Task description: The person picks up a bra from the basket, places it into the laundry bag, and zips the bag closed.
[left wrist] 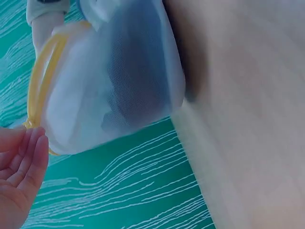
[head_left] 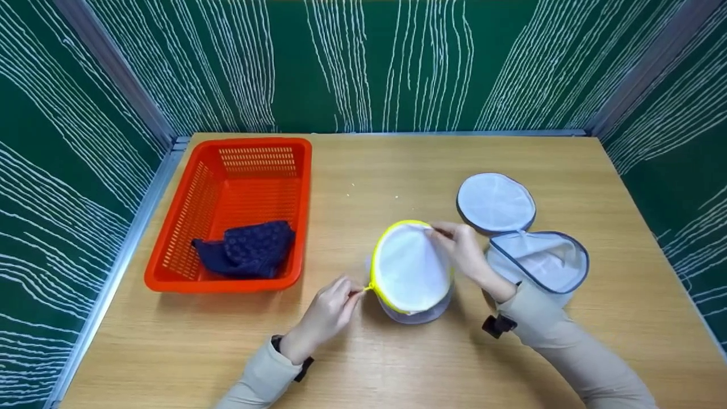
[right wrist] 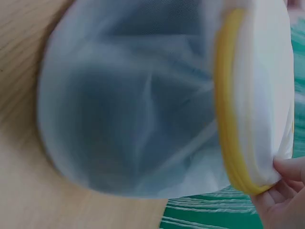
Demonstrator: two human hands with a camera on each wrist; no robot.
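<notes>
A round white mesh laundry bag (head_left: 413, 268) with a yellow zipper rim stands upright on the table. Its lid lies over the top. My left hand (head_left: 331, 307) pinches the zipper pull (head_left: 369, 287) at the bag's left edge; the left wrist view shows the fingertips (left wrist: 35, 136) against it. On the far right side of the rim, my right hand (head_left: 467, 250) pinches the edge of the bag, thumb on the white lid, as the right wrist view shows. Something dark (left wrist: 138, 71) shows through the mesh wall; its kind cannot be told.
At the left stands an orange plastic basket (head_left: 227, 286) with a dark blue patterned cloth (head_left: 255, 250) in it. Right of my right hand is a second white mesh bag (head_left: 554, 264) with dark trim, its round lid (head_left: 496, 203) folded back. Green walls border the table (head_left: 363, 165).
</notes>
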